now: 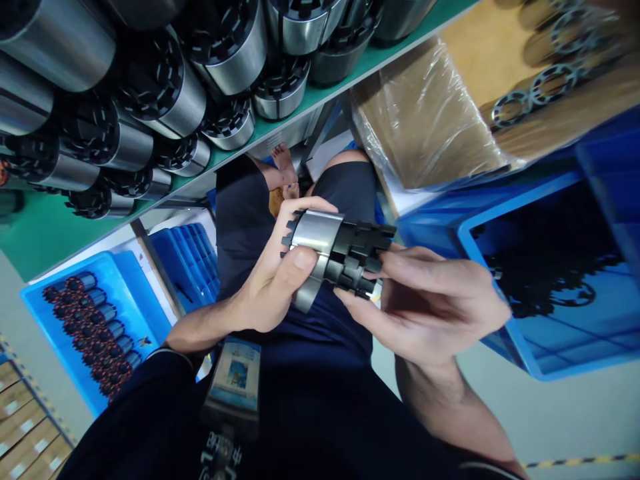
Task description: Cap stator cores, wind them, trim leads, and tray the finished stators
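My left hand (270, 287) is wrapped round a silver metal stator core (316, 230), its thumb pressed on the side. Black plastic teeth show at the core's left end. At its right end sits a black slotted plastic end piece (353, 257), in line with the core and touching it or partly in it; I cannot tell which. My right hand (430, 300) pinches the outer end of this black piece between thumb and fingers. Both parts are held over my lap, tilted slightly down to the right.
Many similar stator cores (230, 60) stand on the green bench (40, 227) ahead. At the left is a blue bin of wound parts (95, 333). A blue bin (545, 373) with black pieces is at the right, below a plastic-wrapped carton (415, 127) and metal rings (553, 85).
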Demonstrator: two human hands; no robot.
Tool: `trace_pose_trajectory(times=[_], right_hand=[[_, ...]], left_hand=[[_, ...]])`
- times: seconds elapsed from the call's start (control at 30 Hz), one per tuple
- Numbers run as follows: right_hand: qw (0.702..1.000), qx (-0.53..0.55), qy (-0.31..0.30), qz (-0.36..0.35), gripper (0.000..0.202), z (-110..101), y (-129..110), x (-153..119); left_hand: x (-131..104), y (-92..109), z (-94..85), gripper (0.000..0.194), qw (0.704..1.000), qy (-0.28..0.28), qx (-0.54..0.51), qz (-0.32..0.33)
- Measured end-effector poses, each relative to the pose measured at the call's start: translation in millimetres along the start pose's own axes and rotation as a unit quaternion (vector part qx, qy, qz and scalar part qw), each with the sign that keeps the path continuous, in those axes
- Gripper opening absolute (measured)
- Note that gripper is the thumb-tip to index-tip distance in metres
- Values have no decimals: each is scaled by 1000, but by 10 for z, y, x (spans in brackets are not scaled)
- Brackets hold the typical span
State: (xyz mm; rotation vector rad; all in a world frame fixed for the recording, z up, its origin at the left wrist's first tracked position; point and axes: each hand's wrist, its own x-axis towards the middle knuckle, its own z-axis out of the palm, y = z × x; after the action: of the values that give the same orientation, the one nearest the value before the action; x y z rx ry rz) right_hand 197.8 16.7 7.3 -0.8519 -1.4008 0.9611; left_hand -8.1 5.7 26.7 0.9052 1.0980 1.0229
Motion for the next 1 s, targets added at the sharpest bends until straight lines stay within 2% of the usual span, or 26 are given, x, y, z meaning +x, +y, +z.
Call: trace_pose_trajectory(times=[0.07,0.17,0.23,0.37,0.53,0.63,0.67,0.8,0.93,1.0], right_hand=[[1000,-5,2,15,83,-12,-33,-10],[998,-24,-35,-35,85,-56,-69,14],[997,-31,-56,-36,83,-73,-86,39],[999,-13,-39,21,73,-40,-105,58],[998,-38,-47,1,76,17,-151,20],[999,-12,-19,44,79,41,-206,-21],[999,-8,-15,40,80,48,-222,-28],[998,-49,-45,-13,82,72,-261,-4],[996,-18,-86,12,85,39,-285,-12],[993,-19,-101,54,88,-38,-302,-85]], left_hand=[[-15,58,-18,63,1000,-21,-9,-11],[-44,125,-21,52,990,-63,-78,-98],[-58,131,-16,48,983,-66,-106,-132],[-69,80,-32,53,995,-22,-54,-78],[-103,61,-100,61,990,-71,-63,-102],[-129,60,-131,62,996,-56,-13,-67],[-134,52,-139,63,997,-56,-5,-55],[-127,-17,-174,67,997,-70,-15,-33],[-92,-85,-182,71,998,-60,-23,20],[-86,-92,-149,72,998,-44,-43,13]])
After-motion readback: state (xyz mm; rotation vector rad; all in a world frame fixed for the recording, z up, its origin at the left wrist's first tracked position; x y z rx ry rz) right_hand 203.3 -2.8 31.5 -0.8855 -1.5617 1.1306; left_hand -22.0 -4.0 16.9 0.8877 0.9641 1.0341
